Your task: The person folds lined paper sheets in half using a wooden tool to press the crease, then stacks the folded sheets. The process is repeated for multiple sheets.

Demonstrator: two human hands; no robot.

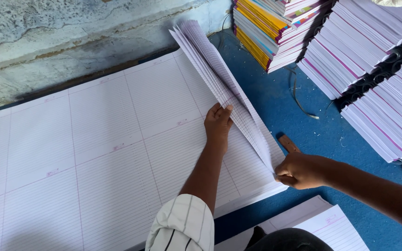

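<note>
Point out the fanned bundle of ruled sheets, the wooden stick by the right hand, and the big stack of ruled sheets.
fanned bundle point(219, 76), head view, on the ruled face of its spread leaves.
wooden stick point(288, 143), head view, on its exposed end above the right hand.
stack of ruled sheets point(94, 153), head view, on the bare top sheet.

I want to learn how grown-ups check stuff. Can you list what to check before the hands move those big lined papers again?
1. Left hand flat against the lifted sheets: ok.
2. Right hand pinching their corner: ok.
3. Lifted sheets fanned apart, not stuck together: ok.
4. Big stack squared on the blue table: ok.
5. Wooden stick clear of the stack: ok.
6. Number of lifted sheets: cannot tell.
</note>
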